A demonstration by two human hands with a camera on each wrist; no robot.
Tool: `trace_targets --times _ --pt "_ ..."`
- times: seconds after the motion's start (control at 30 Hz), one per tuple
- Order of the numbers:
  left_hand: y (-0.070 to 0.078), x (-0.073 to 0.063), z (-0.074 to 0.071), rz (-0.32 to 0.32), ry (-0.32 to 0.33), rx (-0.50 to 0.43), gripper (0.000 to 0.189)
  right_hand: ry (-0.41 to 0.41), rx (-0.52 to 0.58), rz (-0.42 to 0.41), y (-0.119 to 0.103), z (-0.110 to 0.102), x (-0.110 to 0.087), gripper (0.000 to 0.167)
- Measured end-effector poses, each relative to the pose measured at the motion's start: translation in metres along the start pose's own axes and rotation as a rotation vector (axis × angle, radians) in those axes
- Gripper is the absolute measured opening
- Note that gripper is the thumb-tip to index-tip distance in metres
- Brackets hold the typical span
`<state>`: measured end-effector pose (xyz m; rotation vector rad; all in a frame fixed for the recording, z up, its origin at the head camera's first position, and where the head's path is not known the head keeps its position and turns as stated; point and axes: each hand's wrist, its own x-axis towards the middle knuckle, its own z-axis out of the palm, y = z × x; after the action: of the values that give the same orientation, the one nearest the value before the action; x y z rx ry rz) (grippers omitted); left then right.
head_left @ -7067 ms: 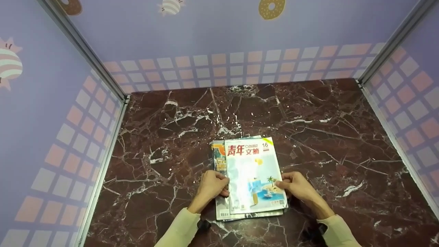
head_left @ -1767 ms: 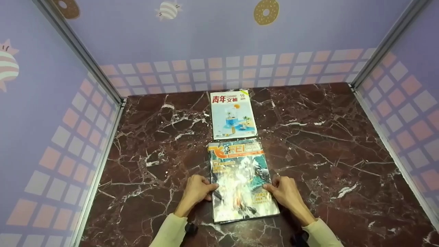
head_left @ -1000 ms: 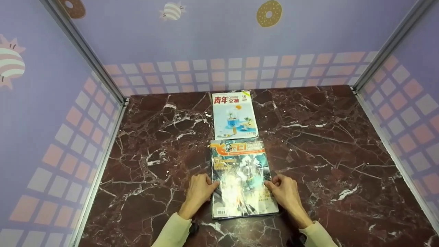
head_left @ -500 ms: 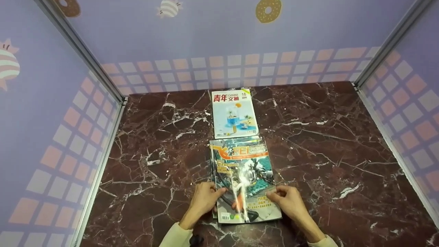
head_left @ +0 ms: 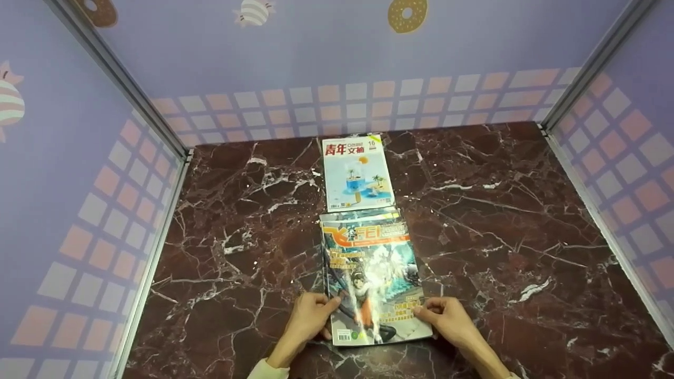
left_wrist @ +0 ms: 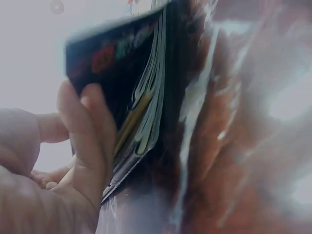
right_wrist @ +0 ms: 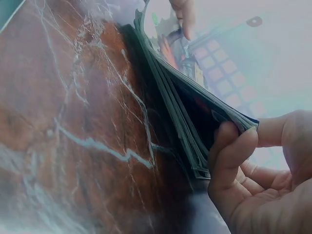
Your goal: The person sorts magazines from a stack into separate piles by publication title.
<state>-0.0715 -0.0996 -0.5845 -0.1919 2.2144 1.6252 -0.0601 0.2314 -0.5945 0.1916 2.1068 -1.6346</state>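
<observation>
Glossy teal-and-orange paper magazine (head_left: 371, 287), lower centre: edges pinched by fingers of left hand (head_left: 309, 315) and right hand (head_left: 448, 319), seemingly the lifting step, next calling for even grip.

Saw a dark red-brown tabletop (head_left: 505, 221), marble-look, white-veined, glossy in the left wrist view. Found a white-covered magazine (head_left: 358, 176) lying flat by the back edge, roughly mid-width. Found a magazine pile (head_left: 371, 279) just in front; couldn't tell if touching. Saw its lower part resting on the tabletop, upper part's near end lifted.
</observation>
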Motion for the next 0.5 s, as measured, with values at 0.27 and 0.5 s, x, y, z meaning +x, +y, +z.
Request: trace_targets --times 0.27,0.5 --pt "-0.007 -0.024 0.007 -0.191 -0.18 -0.136 0.043 -0.081 0.036 0.029 0.006 -0.001 -0.009 0.025" --pt "-0.006 -0.026 0.003 -0.143 -0.226 -0.173 0.044 -0.055 0.058 0.008 0.005 0.004 -0.01 0.022"
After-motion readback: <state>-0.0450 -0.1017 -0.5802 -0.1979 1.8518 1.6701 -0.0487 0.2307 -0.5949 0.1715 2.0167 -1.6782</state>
